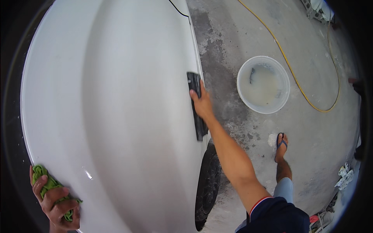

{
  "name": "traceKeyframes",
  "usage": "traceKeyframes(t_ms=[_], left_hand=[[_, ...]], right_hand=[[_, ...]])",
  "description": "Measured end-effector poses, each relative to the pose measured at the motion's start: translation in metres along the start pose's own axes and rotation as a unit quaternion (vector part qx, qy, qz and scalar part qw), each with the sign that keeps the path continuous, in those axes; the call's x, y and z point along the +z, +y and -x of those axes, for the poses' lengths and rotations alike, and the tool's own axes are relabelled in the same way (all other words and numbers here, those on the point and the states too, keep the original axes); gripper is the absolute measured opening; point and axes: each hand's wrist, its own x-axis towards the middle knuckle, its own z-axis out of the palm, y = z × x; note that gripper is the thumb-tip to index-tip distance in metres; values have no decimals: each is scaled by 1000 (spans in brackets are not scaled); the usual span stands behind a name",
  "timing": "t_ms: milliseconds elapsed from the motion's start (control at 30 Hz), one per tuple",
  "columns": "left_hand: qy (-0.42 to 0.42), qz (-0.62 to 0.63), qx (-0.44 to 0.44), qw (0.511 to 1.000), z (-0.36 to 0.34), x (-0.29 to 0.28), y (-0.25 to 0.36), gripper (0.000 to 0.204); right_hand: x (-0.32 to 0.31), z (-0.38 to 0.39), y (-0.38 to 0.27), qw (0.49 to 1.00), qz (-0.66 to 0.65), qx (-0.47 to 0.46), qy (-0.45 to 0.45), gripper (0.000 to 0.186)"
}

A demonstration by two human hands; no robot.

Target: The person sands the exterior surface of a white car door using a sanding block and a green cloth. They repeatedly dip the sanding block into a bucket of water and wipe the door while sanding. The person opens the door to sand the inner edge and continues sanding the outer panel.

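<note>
A white, glossy car panel (128, 101) curves across the left and middle of the head view. On its right edge, my right hand (203, 103) grips a long black sanding block (196, 83), thumb on the panel side and fingers over the outer side. The block lies lengthwise along the edge; its underside is hidden. At the lower left, my left hand (58, 202) is closed around a crumpled green cloth (50, 184) against the panel's left edge. Part of the cloth shows between the fingers.
A white bucket (239, 87) of cloudy water, with a dark piece in it, stands on the wet-stained concrete floor (248, 186). A yellow hose (289, 62) loops beyond it. Below the panel is a black tire (208, 186). My sandaled foot (282, 141) rests near the bucket.
</note>
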Motion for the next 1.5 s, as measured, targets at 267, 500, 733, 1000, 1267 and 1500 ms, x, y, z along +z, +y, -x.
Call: traceKeyframes(t_ms=[267,500,733,1000,1267,1500], left_hand=[[-18,14,-3,1000,-4,-4,3,14],[-9,-13,-23,1000,-14,-1,8,16],[-15,10,-39,999,-17,-5,17,16],[15,1,-41,999,-21,5,9,15],[-10,18,-67,998,-22,-6,17,20],[-9,6,-63,998,-20,-2,15,17]], right_hand=[[-37,295,-61,984,-7,-148,-95,97],[3,-45,-37,999,-38,26,-12,79],[-42,321,-97,989,-14,-114,-91,93],[-4,-34,-76,993,-116,-17,-23,74],[-33,316,-82,986,-12,-146,-79,94],[-4,-8,-116,993,-80,-86,7,77]])
